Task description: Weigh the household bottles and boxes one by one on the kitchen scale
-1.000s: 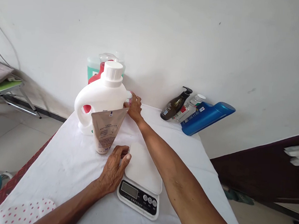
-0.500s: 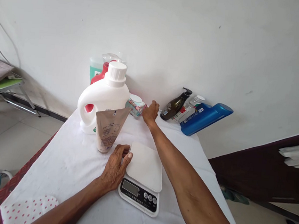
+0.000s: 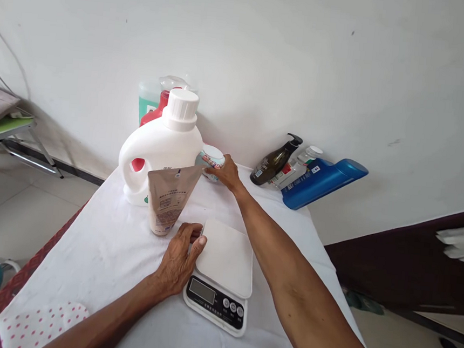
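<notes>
My right hand [image 3: 227, 173] is at the back of the table, its fingers and thumb wrapped round the right end of a pack of wet wipes [image 3: 212, 154] with a white lid and a colourful print. The hand covers part of the pack. My left hand [image 3: 180, 257] lies along the left edge of a kitchen scale [image 3: 227, 257], thumb apart from the fingers and touching the rim. Nothing is on the scale's white plate, and its display looks blank. Just beyond my left hand a beige squeeze tube [image 3: 169, 198] stands on its cap.
A large white jug [image 3: 163, 146] stands behind the tube, with a red bottle [image 3: 156, 112] and a green-liquid container [image 3: 147, 101] behind it. At right lean a dark pump bottle [image 3: 276, 161], a clear bottle [image 3: 295, 171] and a blue bottle [image 3: 323, 182]. Dotted cloth [image 3: 40, 322] lies front left.
My right hand has shifted slightly left and closed round the pack of wet wipes, covering more of it. My left hand stays at the scale.
</notes>
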The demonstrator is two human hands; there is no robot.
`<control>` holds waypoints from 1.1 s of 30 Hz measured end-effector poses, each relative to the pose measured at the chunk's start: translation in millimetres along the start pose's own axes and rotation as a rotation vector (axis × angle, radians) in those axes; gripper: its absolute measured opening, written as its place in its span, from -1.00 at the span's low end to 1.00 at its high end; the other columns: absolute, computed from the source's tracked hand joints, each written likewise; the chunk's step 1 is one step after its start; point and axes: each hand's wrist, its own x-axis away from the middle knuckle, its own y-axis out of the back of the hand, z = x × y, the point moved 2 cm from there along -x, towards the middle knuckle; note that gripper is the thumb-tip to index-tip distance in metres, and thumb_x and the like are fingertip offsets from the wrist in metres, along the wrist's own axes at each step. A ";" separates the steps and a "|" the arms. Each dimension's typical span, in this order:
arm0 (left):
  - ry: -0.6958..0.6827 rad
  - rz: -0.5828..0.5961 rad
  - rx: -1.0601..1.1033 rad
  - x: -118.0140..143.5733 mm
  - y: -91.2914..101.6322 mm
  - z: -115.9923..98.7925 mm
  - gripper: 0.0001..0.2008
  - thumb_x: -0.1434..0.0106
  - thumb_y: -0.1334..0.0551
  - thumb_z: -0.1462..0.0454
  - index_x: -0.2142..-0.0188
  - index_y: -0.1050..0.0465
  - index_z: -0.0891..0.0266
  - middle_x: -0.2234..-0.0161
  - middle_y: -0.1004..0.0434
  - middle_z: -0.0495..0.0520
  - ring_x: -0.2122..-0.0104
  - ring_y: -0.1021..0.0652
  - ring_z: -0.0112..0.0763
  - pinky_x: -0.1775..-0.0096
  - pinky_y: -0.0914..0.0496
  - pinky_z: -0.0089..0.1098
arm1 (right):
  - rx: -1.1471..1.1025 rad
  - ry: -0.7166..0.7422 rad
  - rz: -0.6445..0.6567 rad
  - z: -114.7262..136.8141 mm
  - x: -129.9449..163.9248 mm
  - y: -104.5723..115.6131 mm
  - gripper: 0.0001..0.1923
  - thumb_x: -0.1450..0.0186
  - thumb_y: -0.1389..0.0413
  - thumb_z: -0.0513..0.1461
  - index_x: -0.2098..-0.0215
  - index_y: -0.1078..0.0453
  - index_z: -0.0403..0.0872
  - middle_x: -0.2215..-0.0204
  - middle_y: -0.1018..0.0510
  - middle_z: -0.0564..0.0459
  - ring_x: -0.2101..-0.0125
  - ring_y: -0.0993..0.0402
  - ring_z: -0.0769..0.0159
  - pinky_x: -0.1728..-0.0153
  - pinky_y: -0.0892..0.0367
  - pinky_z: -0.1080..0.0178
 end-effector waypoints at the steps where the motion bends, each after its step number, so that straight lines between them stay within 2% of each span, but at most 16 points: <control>1: -0.004 -0.007 0.001 0.1 -0.1 0.3 -0.53 -0.53 -0.03 -0.06 -0.06 -0.47 0.23 -0.05 -0.58 0.30 -0.02 -0.59 -0.11 -0.11 -0.48 -0.05 | 0.004 -0.006 -0.015 -0.1 4.6 1.9 -0.30 0.04 -0.41 -0.04 0.00 -0.35 -0.05 -0.03 -0.58 -0.16 0.00 -0.49 -0.04 0.04 -0.41 0.04; 5: -0.025 -0.022 -0.003 0.1 0.0 1.8 -0.55 -0.53 -0.03 -0.05 -0.04 -0.47 0.23 -0.02 -0.59 0.30 -0.01 -0.60 -0.10 -0.09 -0.50 -0.04 | 0.004 -0.048 -0.068 -4.4 32.7 18.1 -0.34 0.05 -0.40 -0.01 0.05 -0.37 -0.04 0.08 -0.62 -0.11 0.12 -0.51 0.01 0.15 -0.41 0.08; 9: -0.038 -0.016 -0.015 -0.5 0.6 3.7 -0.55 -0.53 -0.03 -0.05 -0.02 -0.46 0.23 -0.02 -0.58 0.30 -0.01 -0.60 -0.10 -0.08 -0.51 -0.04 | -0.027 -0.057 -0.100 -14.5 76.4 50.7 -0.38 0.08 -0.39 0.07 0.12 -0.42 -0.01 0.25 -0.62 0.02 0.23 -0.51 0.05 0.26 -0.38 0.12; 14: -0.043 -0.009 -0.040 -1.0 1.7 4.8 -0.52 -0.52 -0.01 -0.08 -0.03 -0.46 0.23 -0.02 -0.59 0.29 -0.01 -0.61 -0.11 -0.10 -0.50 -0.05 | -0.032 -0.044 -0.163 -14.7 154.2 101.8 -0.39 0.04 -0.40 0.10 0.11 -0.45 0.03 0.26 -0.61 0.04 0.28 -0.49 0.08 0.31 -0.36 0.13; 17: -0.046 -0.010 -0.048 -1.1 3.2 3.0 -0.49 -0.53 0.02 -0.10 -0.03 -0.47 0.23 -0.02 -0.60 0.30 -0.04 -0.60 -0.07 -0.13 -0.47 -0.02 | -0.013 -0.028 -0.129 -7.3 205.8 119.8 -0.44 0.04 -0.41 0.09 0.15 -0.45 0.07 0.31 -0.61 0.05 0.35 -0.47 0.10 0.37 -0.36 0.15; 22: -0.004 -0.021 -0.012 -0.2 5.4 0.6 -0.38 -0.54 0.14 -0.15 -0.09 -0.45 0.24 -0.06 -0.60 0.33 -0.05 -0.60 -0.05 -0.12 -0.46 -0.02 | -0.071 -0.057 -0.065 -1.1 268.6 114.1 -0.46 0.01 -0.43 0.08 0.14 -0.46 0.12 0.28 -0.61 0.05 0.33 -0.52 0.08 0.36 -0.47 0.10; 26: 0.027 -0.030 -0.030 1.0 6.5 -0.5 -0.32 -0.52 0.17 -0.20 -0.13 -0.43 0.25 -0.09 -0.59 0.34 -0.02 -0.60 -0.03 -0.08 -0.47 -0.02 | -0.085 -0.032 -0.073 2.7 285.7 105.9 -0.41 -0.05 -0.42 0.09 0.01 -0.45 0.14 0.11 -0.64 -0.03 0.16 -0.57 -0.01 0.15 -0.54 -0.03; 29: 0.004 -0.009 -0.040 1.4 6.9 -2.3 -0.33 -0.52 0.15 -0.20 -0.10 -0.45 0.23 -0.07 -0.60 0.31 -0.04 -0.60 -0.04 -0.10 -0.46 -0.05 | -0.175 -0.025 -0.027 0.2 291.2 109.3 -0.29 -0.13 -0.37 0.14 -0.19 -0.39 0.19 -0.15 -0.56 -0.09 -0.08 -0.53 -0.06 -0.01 -0.53 -0.08; 31: -0.005 -0.004 -0.053 1.4 7.3 -3.3 -0.34 -0.51 0.13 -0.21 -0.08 -0.45 0.23 -0.05 -0.61 0.31 -0.04 -0.60 -0.04 -0.11 -0.46 -0.05 | -0.287 -0.034 -0.113 -10.1 296.7 112.8 -0.30 -0.23 -0.22 0.24 -0.25 -0.35 0.21 -0.30 -0.44 -0.12 -0.27 -0.41 -0.06 -0.05 -0.53 -0.07; 33: -0.010 -0.001 -0.063 1.4 7.6 -4.2 -0.35 -0.51 0.12 -0.20 -0.08 -0.46 0.24 -0.04 -0.62 0.31 -0.04 -0.60 -0.03 -0.11 -0.45 -0.04 | -0.415 -0.100 -0.300 -29.1 304.9 112.3 -0.37 -0.34 -0.01 0.30 -0.18 -0.39 0.17 -0.28 -0.44 -0.18 -0.28 -0.41 -0.06 0.02 -0.56 -0.06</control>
